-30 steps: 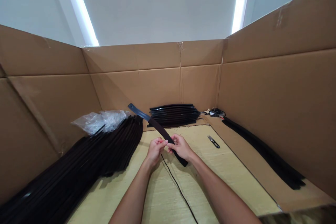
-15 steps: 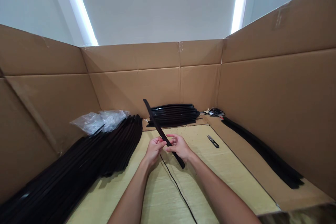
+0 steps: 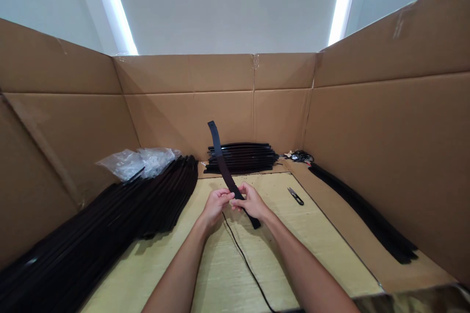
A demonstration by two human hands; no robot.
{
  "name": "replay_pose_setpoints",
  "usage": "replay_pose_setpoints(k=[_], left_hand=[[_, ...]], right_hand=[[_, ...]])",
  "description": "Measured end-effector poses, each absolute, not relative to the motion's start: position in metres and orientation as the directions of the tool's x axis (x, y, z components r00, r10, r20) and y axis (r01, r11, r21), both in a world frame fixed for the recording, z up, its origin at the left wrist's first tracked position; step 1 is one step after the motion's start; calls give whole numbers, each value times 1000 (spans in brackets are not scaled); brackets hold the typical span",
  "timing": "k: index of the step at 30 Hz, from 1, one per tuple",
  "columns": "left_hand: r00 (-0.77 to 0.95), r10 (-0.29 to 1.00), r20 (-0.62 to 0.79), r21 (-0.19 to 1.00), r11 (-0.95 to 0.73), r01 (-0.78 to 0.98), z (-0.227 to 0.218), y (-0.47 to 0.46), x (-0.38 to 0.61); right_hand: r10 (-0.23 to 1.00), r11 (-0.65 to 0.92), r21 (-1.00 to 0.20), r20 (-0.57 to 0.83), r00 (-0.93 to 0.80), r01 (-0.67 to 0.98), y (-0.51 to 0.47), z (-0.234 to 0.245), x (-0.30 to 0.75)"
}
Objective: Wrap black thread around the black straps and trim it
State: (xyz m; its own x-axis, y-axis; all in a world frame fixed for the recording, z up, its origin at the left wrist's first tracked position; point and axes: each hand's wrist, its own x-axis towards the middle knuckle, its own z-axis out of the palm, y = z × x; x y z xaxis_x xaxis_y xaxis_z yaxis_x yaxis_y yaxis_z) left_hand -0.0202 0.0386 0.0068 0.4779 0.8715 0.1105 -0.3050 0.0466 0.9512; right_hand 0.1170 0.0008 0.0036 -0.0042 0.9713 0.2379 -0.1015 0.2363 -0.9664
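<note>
A curved, flat black strip [image 3: 224, 168] slants up and away from me, with a small hole near its far tip. My right hand [image 3: 251, 201] is closed around its lower part, thumb on top. From the other side, my left hand [image 3: 217, 205] pinches at the strip's left edge. A thin black cord [image 3: 240, 249] comes out below my left fingers and runs down toward the table's near edge. Where the cord meets the fingers is hidden. On the table to the right lies a pair of thread snips [image 3: 295, 196], blades pointing away.
Long black strips [image 3: 110, 220] are piled on the left, with clear plastic bags [image 3: 141, 164] behind. More strips [image 3: 244, 159] lie stacked at the back, beside tangled cords [image 3: 299, 156]. Several strips [image 3: 360, 212] lie along the right. Cardboard walls [image 3: 191, 107] enclose the yellowish table [image 3: 323, 254].
The strip has rolled so its broad face shows, and its far end now stands higher. My right fingers have closed in on the strip. The view has shifted slightly.
</note>
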Motion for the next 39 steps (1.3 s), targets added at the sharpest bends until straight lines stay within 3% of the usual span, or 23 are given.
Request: replay_pose_setpoints(k=[9,22,39], left_hand=[[465,875,135,934,44,-354,14,34,-17],[375,912,167,929,-18,-370,11,35,-12],[340,926,166,922,-24,-386,17,34,-13]], right_hand=[[969,247,-969,247,-26,20,0,13,120],[947,277,-933,305,97,230,-10,22,118],[948,243,-950,276,157,197,-5,18,115]])
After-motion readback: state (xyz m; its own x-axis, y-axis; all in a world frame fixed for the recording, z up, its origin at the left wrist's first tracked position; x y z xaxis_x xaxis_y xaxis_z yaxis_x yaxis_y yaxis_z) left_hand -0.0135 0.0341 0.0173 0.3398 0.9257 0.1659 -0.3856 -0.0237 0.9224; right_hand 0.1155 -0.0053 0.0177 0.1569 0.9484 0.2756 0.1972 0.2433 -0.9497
